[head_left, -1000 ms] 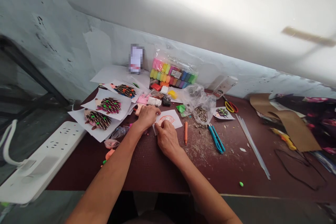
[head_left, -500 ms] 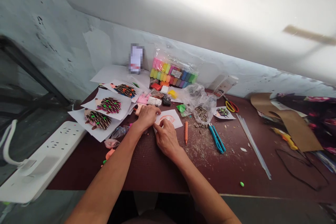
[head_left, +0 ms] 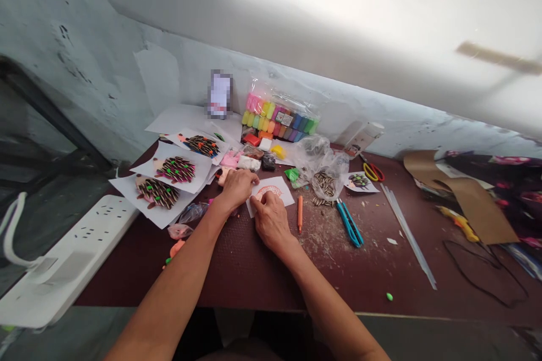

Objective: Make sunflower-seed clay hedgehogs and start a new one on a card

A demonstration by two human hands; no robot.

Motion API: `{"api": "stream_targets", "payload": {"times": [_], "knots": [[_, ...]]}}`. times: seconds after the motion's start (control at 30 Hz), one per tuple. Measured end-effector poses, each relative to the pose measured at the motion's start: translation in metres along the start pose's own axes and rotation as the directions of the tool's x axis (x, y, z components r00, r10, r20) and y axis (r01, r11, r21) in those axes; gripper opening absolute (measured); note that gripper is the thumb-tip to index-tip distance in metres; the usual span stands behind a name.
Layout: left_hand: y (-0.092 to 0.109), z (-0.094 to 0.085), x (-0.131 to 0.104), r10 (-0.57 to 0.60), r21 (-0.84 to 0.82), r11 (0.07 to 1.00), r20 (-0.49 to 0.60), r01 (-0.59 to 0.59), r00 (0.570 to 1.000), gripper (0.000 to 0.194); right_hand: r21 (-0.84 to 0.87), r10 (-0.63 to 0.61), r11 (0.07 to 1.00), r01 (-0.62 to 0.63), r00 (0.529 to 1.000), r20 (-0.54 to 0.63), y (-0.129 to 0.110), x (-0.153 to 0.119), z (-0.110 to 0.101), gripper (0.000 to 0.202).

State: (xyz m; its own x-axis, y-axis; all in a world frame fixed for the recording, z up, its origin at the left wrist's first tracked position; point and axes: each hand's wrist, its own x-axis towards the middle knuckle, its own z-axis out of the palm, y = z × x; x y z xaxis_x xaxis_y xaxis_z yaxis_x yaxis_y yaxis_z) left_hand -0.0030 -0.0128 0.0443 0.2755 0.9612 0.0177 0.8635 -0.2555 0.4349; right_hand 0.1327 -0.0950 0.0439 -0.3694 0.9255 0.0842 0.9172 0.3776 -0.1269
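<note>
A white sheet with an orange drawing lies at the middle of the table. My left hand rests at the sheet's left edge, fingers bent together; whatever they hold is too small to make out. Over the lower left part of the drawing is my right hand, its fingers curled down and their tips hidden. An orange marker lies just right of the sheet. Packs of white clay and black clay sit behind it.
Seed-covered hedgehog pictures lie at the left, near a white power strip. A bag of striped seeds, a teal cutter, scissors and clear glue sticks are to the right. Coloured clay packs lean against the wall.
My right hand has shifted slightly to the right, uncovering a bit more of the sheet's lower left part. My left hand stays nearly in place.
</note>
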Motion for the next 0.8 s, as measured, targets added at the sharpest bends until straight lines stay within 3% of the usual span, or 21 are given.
{"api": "stream_targets", "payload": {"times": [0.57, 0.8], "knots": [[-0.002, 0.002, 0.001, -0.001, 0.009, 1.0, -0.001, 0.001, 1.0, 0.031, -0.006, -0.064, 0.998, 0.064, 0.997, -0.042, -0.009, -0.003, 0.001, 0.033], [-0.004, 0.003, 0.001, 0.009, -0.005, 1.0, -0.015, -0.009, 1.0, 0.029, -0.028, 0.119, 0.992, -0.12, 0.992, -0.031, 0.005, -0.005, -0.007, 0.028]]}}
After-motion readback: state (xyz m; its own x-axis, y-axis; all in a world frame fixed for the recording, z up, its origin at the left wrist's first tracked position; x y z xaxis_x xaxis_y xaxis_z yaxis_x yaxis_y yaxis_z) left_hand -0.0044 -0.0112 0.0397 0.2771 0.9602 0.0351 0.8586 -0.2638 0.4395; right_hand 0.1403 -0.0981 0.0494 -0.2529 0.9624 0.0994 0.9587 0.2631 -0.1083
